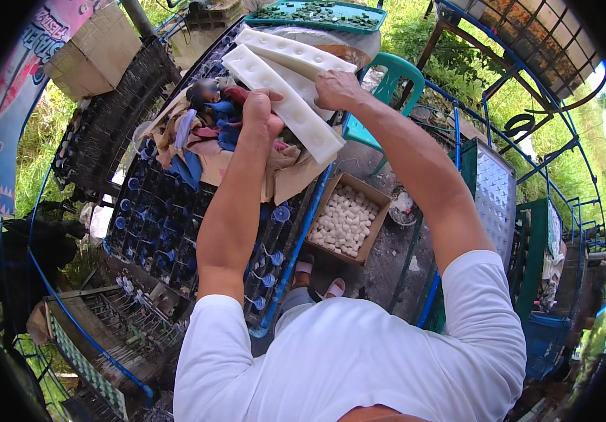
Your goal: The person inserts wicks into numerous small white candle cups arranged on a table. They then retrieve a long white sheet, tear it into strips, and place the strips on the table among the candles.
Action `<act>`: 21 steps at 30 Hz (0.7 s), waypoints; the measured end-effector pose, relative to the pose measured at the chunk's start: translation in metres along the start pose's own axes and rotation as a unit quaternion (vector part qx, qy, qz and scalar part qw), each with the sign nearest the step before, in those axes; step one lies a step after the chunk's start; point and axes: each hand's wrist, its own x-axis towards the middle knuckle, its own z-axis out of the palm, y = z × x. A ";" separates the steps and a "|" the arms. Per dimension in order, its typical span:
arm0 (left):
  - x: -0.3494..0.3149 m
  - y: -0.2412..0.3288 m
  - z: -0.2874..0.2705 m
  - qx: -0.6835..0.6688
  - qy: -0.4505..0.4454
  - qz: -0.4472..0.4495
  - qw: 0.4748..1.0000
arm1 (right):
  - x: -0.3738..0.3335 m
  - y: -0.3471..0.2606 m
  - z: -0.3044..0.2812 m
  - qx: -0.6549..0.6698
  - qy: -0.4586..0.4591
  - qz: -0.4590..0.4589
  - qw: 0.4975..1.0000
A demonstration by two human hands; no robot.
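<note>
My right hand [337, 91] seems to pinch a white strip [296, 53]; left hand [261, 112] grip, can't tell. Rag heap [208, 145] crowds left, green chair [361, 132] right, carton [377, 231] below.

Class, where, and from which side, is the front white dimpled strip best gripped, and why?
Probably both long edges near mid-length, one hand from each side: the strip is long and narrow, so holding one end might let it tip. The left hand is at its left edge.

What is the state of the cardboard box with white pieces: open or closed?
Open: no cover lies over the cardboard box, and the white pieces inside show.
</note>
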 end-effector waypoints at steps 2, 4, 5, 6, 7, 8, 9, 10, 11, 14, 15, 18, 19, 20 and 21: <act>-0.003 -0.011 -0.002 0.006 0.026 0.017 0.999 | 0.004 -0.008 0.018 0.031 0.014 0.010 0.999; -0.022 -0.042 0.038 0.026 0.051 -0.001 0.998 | 0.016 0.020 0.061 0.065 0.064 0.083 0.992; -0.024 -0.038 0.031 0.038 0.064 0.016 0.997 | 0.018 0.006 0.057 0.070 0.072 0.070 0.992; -0.029 -0.035 0.026 0.049 0.075 0.032 0.995 | 0.015 -0.001 0.051 0.055 0.079 0.051 0.994; -0.038 -0.034 0.023 0.040 0.078 0.027 0.996 | 0.009 -0.005 0.044 0.039 0.085 0.034 0.995; -0.037 -0.032 0.024 0.025 0.043 0.030 0.998 | 0.006 -0.007 0.035 0.023 0.090 0.019 0.996; -0.036 -0.030 0.021 0.010 0.012 0.032 0.999 | 0.002 -0.013 0.015 0.024 0.060 -0.005 0.998; -0.036 -0.026 0.012 -0.006 -0.013 0.038 0.999 | 0.001 -0.024 -0.012 0.031 0.044 -0.009 0.998; -0.042 -0.027 0.009 0.014 -0.008 0.027 1.000 | -0.006 -0.030 -0.037 0.036 0.020 -0.006 0.999; -0.057 -0.018 0.022 0.026 -0.034 0.008 0.999 | -0.035 -0.019 -0.046 0.122 0.024 0.001 0.992; -0.062 -0.015 0.025 -0.006 -0.058 0.020 0.998 | -0.049 -0.012 -0.051 0.160 0.043 -0.002 0.986; -0.085 -0.006 0.017 -0.045 -0.142 0.027 0.989 | -0.111 -0.012 -0.052 0.274 0.080 -0.039 0.958; -0.090 -0.004 0.010 -0.038 -0.196 0.022 0.980 | -0.128 -0.013 -0.045 0.272 0.081 -0.035 0.958; -0.095 -0.005 0.003 -0.030 -0.248 0.018 0.968 | -0.139 -0.014 -0.040 0.271 0.082 -0.032 0.959; -0.122 -0.012 0.030 -0.039 -0.179 0.054 0.982 | -0.148 -0.015 -0.033 0.276 0.050 -0.040 0.959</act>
